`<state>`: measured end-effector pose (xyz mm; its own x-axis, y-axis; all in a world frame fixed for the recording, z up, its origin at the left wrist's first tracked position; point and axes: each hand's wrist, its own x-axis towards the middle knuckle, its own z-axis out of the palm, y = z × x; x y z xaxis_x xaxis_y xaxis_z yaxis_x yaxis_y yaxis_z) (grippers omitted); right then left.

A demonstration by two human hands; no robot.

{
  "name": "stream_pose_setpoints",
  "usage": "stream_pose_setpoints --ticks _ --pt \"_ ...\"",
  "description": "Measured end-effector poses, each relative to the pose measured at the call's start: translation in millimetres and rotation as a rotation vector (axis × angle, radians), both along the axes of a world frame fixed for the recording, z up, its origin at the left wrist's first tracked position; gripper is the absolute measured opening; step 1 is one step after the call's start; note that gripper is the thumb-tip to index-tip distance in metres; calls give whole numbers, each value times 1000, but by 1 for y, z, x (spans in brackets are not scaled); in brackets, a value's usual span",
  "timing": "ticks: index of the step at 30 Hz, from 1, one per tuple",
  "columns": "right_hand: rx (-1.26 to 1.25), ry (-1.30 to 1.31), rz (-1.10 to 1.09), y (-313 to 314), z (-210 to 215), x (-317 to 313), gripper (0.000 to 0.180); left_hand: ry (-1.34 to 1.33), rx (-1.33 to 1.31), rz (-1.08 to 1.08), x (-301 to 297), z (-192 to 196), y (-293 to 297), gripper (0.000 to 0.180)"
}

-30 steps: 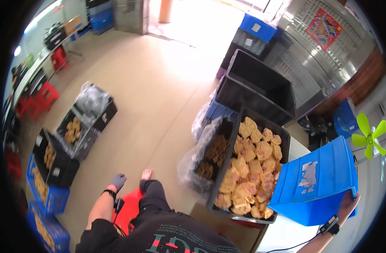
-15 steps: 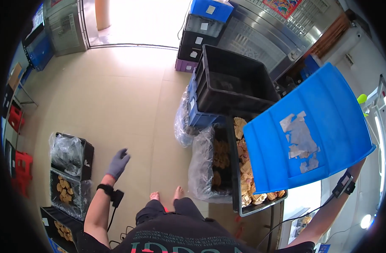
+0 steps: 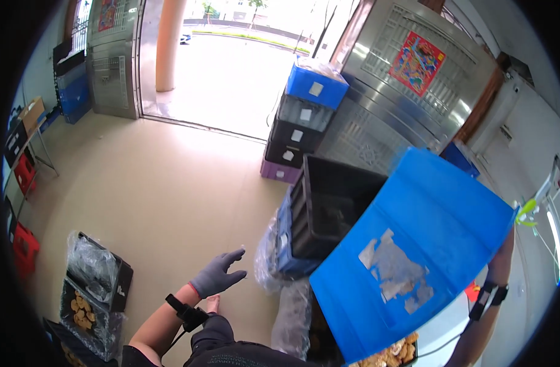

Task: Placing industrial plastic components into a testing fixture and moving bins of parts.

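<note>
A: A pale floor (image 3: pixel 164 183) is stretching toward a bright doorway (image 3: pixel 222 79). Any writing?

B: The blue bin (image 3: pixel 451 202) is wearing a torn whitish label (image 3: pixel 396 272), too tattered to read.

A: Which way is it pointing?

B: It's tilting, its long axis running lower left to upper right, its flat outer face partly hiding tan pieces (image 3: pixel 395 355).

A: The hands?

B: The right hand (image 3: pixel 504 252) is gripping the bin's right edge, fingers mostly hidden; the gloved left hand (image 3: pixel 221 275) is hovering, fingers spreading.
</note>
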<state>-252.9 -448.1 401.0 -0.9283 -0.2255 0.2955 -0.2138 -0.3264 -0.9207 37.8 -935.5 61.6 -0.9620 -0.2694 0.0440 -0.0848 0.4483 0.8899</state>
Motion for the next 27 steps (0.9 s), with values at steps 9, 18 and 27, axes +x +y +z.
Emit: stream_pose_setpoints --ticks 9,18,27 --pt "309 144 14 -80 -15 -39 45 122 -29 27 -132 13 -148 66" --pt "485 88 -150 -197 2 -97 45 438 233 -320 -336 66 -105 66" --pt "730 -649 -391 -313 -73 -223 50 665 417 -627 -437 79 -103 61"
